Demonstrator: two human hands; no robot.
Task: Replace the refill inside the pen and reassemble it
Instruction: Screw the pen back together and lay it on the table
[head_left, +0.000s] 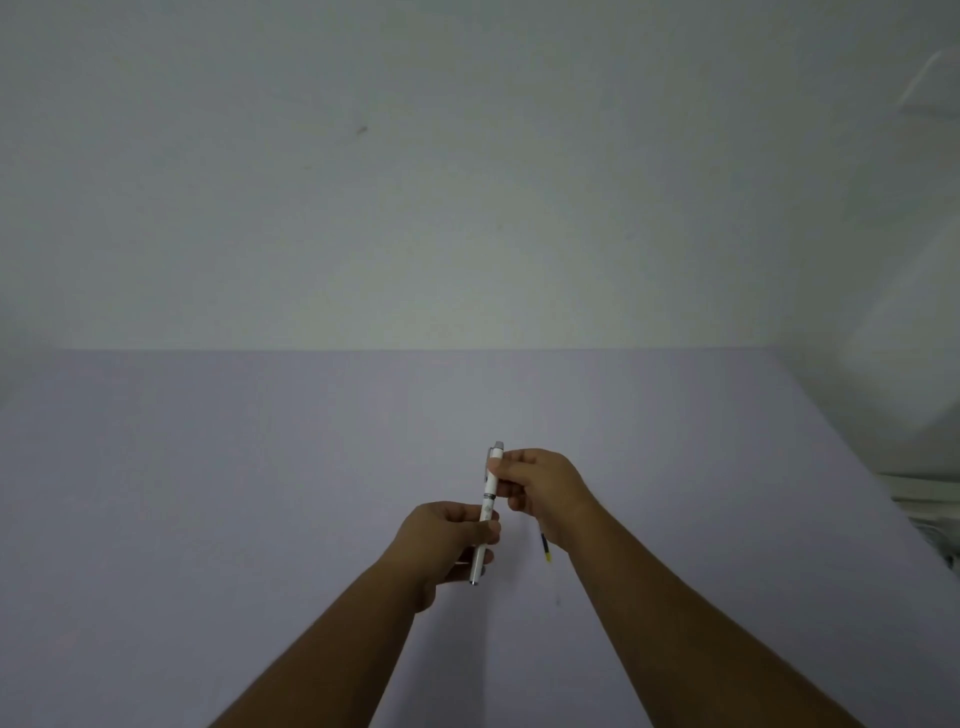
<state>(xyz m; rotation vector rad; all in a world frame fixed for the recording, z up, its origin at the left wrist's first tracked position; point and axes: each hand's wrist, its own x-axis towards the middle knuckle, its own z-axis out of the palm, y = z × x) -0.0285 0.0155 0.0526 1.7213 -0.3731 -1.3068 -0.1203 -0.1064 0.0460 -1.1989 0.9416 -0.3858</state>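
A white pen (488, 493) with a grey clicker end and a metal tip stands almost upright above the lilac table (260, 493), held by both hands. My left hand (447, 540) grips its lower part near the tip. My right hand (540, 488) pinches the upper part just below the clip. A thin refill (545, 548) with a blue and yellow end pokes out below my right palm; most of it is hidden by the hand.
A pale wall (467, 182) rises behind the table's far edge. At the right edge sits a blurred white object (930, 499), partly cut off by the frame.
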